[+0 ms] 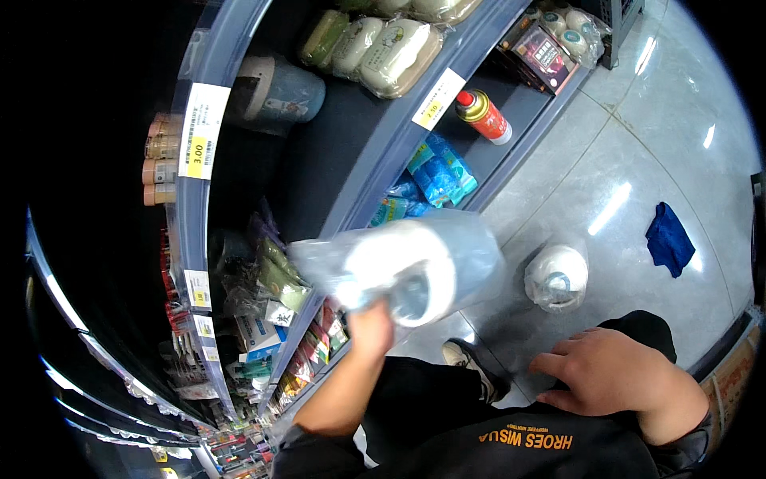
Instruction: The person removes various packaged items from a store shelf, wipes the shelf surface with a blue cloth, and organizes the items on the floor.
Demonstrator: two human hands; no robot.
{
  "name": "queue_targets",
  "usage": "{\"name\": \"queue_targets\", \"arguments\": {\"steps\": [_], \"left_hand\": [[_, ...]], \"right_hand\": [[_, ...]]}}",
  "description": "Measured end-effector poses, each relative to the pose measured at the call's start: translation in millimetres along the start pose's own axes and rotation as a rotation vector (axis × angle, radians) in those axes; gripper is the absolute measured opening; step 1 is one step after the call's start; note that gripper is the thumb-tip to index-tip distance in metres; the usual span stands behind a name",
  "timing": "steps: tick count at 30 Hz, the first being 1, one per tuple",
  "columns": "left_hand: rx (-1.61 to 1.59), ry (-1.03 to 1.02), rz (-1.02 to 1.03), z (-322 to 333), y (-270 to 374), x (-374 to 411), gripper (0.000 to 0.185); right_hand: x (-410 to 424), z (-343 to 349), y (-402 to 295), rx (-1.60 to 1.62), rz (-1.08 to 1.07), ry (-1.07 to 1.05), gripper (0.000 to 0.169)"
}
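My left hand point(371, 329) grips a blue-and-white plastic container point(473, 257) wrapped in clear film, close to its white rim. The container is tilted and blurred by motion, in front of the lower shelf edge. My right hand point(604, 371) holds nothing; its fingers are bent and the thumb stands apart. It is over my dark-clothed knee point(646, 329); whether it touches the knee I cannot tell. On the floor beyond it stands a white film-wrapped object point(556, 278). A similar wrapped blue container point(287, 93) lies on the middle shelf.
Wrapped soap boxes point(401, 54) stand on the shelf above. The bottom shelf carries a red gas canister point(485, 117), blue packets point(440, 170) and dark boxes point(544, 57). A blue cloth point(670, 239) lies on the tile floor point(628, 143). Price labels point(440, 99) line the shelf edges.
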State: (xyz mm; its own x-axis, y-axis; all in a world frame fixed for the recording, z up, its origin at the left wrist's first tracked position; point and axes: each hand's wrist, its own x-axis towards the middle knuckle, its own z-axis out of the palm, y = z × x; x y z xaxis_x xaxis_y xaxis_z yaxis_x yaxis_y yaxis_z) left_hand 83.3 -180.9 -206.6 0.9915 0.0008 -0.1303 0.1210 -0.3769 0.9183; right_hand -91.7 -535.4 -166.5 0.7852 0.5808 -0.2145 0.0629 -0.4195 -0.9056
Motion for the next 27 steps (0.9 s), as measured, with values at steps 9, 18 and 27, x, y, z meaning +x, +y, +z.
{"name": "queue_targets", "arguments": {"steps": [9,18,27], "left_hand": [[-0.688,-0.484,-0.411,0.2,150.2,67.0,0.048],[-0.73,-0.308,-0.226,-8.0,160.9,176.7,0.041],[0.063,0.017,0.152,-26.2,198.3,259.2,0.054]], "right_hand": [[4.4,0.0,-10.3,-0.034,0.047,-0.033,0.037],[-1.3,8.5,-19.8,-0.045,0.053,-0.016,0.034],[1.1,9.4,-17.6,-0.058,0.065,-0.034,0.036]]}}
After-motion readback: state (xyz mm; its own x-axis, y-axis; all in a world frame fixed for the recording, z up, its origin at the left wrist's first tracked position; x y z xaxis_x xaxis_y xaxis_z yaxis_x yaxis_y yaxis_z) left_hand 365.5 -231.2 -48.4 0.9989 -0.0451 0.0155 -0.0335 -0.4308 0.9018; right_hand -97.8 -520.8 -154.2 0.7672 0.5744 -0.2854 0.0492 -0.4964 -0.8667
